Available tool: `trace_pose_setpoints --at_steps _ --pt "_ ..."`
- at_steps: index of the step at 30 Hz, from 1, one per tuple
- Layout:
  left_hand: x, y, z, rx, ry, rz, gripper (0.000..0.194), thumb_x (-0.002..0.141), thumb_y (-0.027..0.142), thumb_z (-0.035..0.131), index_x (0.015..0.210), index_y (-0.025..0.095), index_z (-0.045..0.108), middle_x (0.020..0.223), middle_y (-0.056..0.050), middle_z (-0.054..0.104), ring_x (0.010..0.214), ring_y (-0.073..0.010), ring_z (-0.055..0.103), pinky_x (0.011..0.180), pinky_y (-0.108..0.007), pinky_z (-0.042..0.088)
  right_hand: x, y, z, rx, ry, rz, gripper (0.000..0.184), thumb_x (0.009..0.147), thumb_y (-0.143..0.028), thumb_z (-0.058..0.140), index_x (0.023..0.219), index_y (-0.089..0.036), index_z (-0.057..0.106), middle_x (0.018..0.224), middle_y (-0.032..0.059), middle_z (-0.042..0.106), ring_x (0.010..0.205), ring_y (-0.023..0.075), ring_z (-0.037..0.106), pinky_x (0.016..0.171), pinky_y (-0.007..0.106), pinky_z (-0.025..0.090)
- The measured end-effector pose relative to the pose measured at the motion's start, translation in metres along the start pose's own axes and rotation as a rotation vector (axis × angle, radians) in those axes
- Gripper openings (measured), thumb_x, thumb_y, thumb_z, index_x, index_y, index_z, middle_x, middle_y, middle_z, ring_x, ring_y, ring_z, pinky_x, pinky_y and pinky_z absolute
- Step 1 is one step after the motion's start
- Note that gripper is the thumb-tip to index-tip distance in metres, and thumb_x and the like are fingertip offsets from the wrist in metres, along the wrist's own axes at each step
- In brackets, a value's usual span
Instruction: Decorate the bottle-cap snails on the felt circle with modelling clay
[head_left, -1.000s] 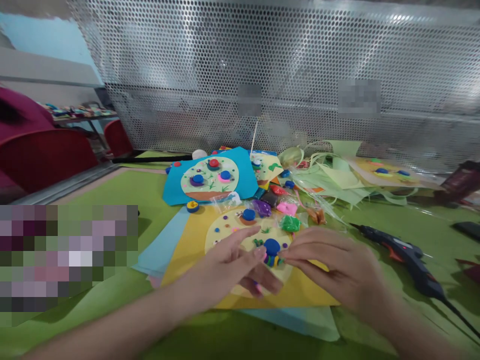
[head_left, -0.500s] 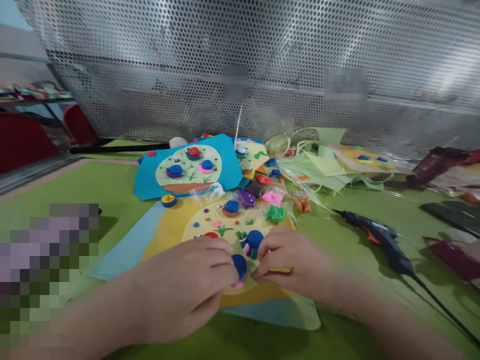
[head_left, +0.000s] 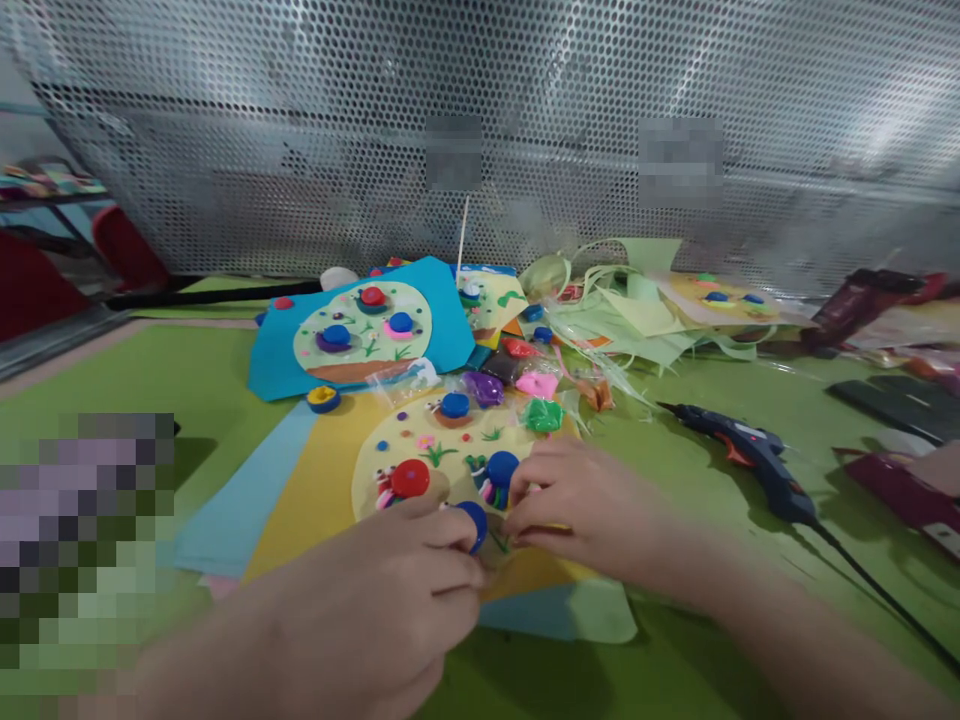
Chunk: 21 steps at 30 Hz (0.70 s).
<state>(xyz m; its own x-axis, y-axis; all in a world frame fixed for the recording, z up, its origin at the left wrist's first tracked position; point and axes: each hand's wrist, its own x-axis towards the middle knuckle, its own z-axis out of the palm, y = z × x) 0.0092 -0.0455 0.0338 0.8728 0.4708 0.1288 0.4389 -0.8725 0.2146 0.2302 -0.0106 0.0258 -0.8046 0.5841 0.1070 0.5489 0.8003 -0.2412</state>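
Observation:
A yellow sheet [head_left: 315, 500] lies before me with a pale round collage [head_left: 390, 440] on it, carrying a red bottle cap [head_left: 410, 478] and blue caps [head_left: 501, 466]. My left hand [head_left: 375, 600] is curled, its fingertips pinching a blue cap [head_left: 474, 520] at the collage's near edge. My right hand [head_left: 585, 500] has its fingers pressed together against the same cap from the right. What lies under the fingertips is hidden.
A finished collage on blue paper [head_left: 360, 325] lies behind. Clay pieces in plastic [head_left: 525, 385] and green paper scraps [head_left: 637, 320] are at the back. A black glue gun [head_left: 742, 450] with its cord lies to the right. A perforated metal screen [head_left: 525, 120] closes the far side.
The view shifted right and down. My left hand slid toward me, uncovering the red cap, and both hands have closed in on the near blue cap.

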Motion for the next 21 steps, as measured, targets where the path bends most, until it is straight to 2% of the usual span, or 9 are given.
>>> trace_pose_setpoints --at_steps 6,9,14,21 --pt "0.0019 -0.0007 0.0022 0.010 -0.032 0.032 0.016 0.079 0.015 0.054 0.089 0.018 0.066 0.105 -0.002 0.069 0.089 -0.0217 0.056 0.088 -0.035 0.034 -0.0002 -0.0004 -0.0034 -0.056 -0.040 -0.018 0.012 0.085 -0.022 0.058 0.082 -0.025 0.069 0.082 -0.0007 0.062 0.078 0.0150 0.050 0.068 0.030 0.033" --pt "0.0034 -0.0011 0.0041 0.037 -0.034 0.042 0.010 0.079 0.020 0.058 0.086 0.018 0.065 0.103 -0.002 0.069 0.089 -0.0218 0.056 0.087 -0.035 0.034 -0.0008 -0.0002 -0.0035 -0.061 -0.043 -0.018 0.014 0.086 -0.020 0.057 0.081 -0.024 0.069 0.083 -0.0010 0.063 0.078 0.0151 0.050 0.067 0.030 0.032" --pt "0.0051 -0.0023 0.0068 0.038 -0.050 0.061 0.012 0.081 0.025 0.057 0.089 0.019 0.063 0.099 -0.001 0.069 0.091 -0.0214 0.055 0.089 -0.034 0.031 -0.0038 0.0018 -0.0003 -0.088 -0.042 -0.038 0.020 0.086 -0.014 0.053 0.081 -0.025 0.069 0.085 -0.0013 0.063 0.077 0.0153 0.049 0.065 0.030 0.030" --pt "0.0060 -0.0013 0.0056 -0.034 -0.051 0.001 0.012 0.079 0.019 0.056 0.088 0.019 0.064 0.097 0.000 0.069 0.089 -0.0191 0.055 0.085 -0.030 0.035 -0.0056 0.0031 -0.0011 -0.147 -0.081 -0.059 0.029 0.076 -0.002 0.054 0.088 -0.025 0.069 0.087 0.0015 0.062 0.081 0.0176 0.048 0.066 0.031 0.032"
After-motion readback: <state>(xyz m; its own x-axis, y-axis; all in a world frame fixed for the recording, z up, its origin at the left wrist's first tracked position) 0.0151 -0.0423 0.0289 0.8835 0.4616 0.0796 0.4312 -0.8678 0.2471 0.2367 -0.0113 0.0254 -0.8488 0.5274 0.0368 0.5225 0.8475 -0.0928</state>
